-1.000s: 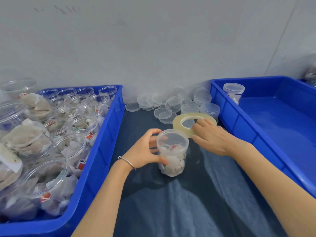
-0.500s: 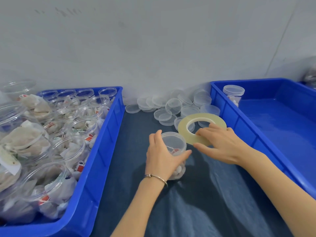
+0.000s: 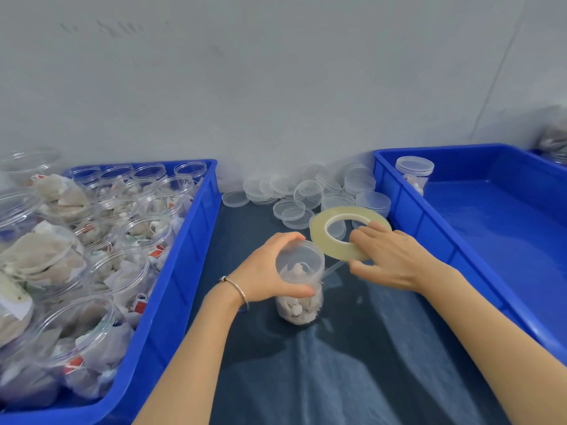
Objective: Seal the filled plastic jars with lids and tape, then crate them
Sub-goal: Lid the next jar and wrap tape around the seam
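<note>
The lidded clear plastic jar (image 3: 299, 283) is gripped by the left hand (image 3: 270, 271); the yellowish translucent tape roll (image 3: 346, 233) is pinched by the right hand (image 3: 389, 259). Taping is judged underway; winding round the lid seam is needed next.

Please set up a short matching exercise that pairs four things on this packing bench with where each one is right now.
Things:
1. tape roll
2. lidded jar
3. sealed jar
4. loose lids

Places:
A. back corner of the right crate
B. heaped by the wall between the crates
C. held by the right hand
D. held by the left hand

Pairs: 1-C, 2-D, 3-A, 4-B
</note>
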